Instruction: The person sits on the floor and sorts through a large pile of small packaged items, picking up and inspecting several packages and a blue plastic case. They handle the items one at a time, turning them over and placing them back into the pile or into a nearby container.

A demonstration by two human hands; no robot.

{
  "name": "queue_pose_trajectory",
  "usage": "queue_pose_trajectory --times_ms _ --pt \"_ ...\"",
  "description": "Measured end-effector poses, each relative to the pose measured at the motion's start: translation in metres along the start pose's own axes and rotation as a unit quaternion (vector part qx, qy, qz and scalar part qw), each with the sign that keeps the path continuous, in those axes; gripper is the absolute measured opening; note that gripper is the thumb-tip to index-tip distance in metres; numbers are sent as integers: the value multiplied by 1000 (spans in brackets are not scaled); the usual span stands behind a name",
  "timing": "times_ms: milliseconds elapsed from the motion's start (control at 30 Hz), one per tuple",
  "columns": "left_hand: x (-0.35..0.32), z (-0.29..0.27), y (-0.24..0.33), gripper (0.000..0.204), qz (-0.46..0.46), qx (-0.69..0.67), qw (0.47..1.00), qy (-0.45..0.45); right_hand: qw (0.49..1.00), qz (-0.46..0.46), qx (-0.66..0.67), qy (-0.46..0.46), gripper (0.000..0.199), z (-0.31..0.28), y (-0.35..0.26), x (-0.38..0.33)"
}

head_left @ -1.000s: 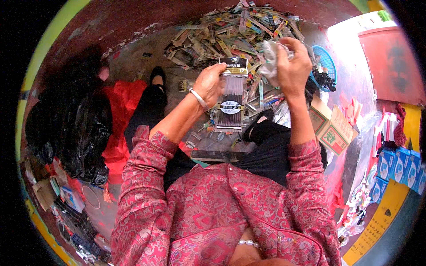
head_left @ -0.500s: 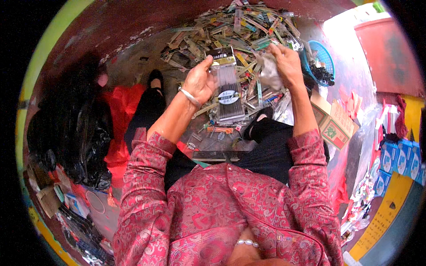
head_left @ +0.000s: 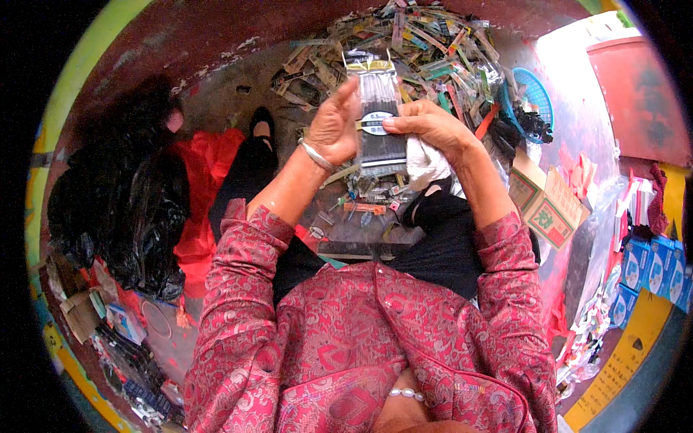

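In front of me, a clear plastic packet of pen refills (head_left: pixel 380 153) stands upright, dark at the bottom and pale at the top, with a white oval label. My left hand (head_left: pixel 334 131) is closed at its left edge, some fingers hidden behind it. The right edge is pinched by my right hand (head_left: pixel 436 130), its thumb pressing on the label. A crumpled white cloth (head_left: pixel 427 163) hangs below the right palm, tucked under its fingers. Beyond the packet spreads a big heap of loose slim plastic packets (head_left: pixel 440 43) on the floor.
Right of the heap, a blue basket (head_left: pixel 535 94) holds black scraps. Nearby sits an open cardboard box (head_left: pixel 554 214). Blue boxes (head_left: pixel 644 265) are stacked at far right. Black plastic bags (head_left: pixel 115 216) and a red sheet (head_left: pixel 206 187) lie to the left.
My right hand, with the white cloth, has come down and left from above the heap onto the packet's label. The packet has shifted slightly up and right.
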State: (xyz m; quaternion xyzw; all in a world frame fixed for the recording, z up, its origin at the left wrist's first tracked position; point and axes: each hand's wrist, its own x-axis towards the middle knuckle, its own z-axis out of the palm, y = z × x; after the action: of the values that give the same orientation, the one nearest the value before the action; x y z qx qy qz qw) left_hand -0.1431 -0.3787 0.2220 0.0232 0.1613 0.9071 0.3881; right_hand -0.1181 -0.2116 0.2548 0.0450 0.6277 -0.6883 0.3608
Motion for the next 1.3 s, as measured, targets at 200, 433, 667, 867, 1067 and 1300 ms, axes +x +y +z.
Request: queue_pose_trajectory --times_ms 200,433,667,867,1067,1300 --pt "1 -9 5 50 7 -64 998 -3 962 -32 -150 227 32 -18 -13 -8" --pt "12 -3 -13 37 61 18 991 117 744 -399 -438 308 22 22 -3 19" --pt "7 -21 15 44 77 -69 994 37 778 -426 -408 217 10 58 19 3" --pt "5 -4 34 47 152 2 985 87 885 -128 -321 312 22 -14 38 -21" --pt "8 -11 19 47 116 -39 992 31 967 -127 -115 186 34 23 12 -6" --pt "8 -13 9 58 109 65 986 110 699 -218 -563 384 18 37 -1 -16"
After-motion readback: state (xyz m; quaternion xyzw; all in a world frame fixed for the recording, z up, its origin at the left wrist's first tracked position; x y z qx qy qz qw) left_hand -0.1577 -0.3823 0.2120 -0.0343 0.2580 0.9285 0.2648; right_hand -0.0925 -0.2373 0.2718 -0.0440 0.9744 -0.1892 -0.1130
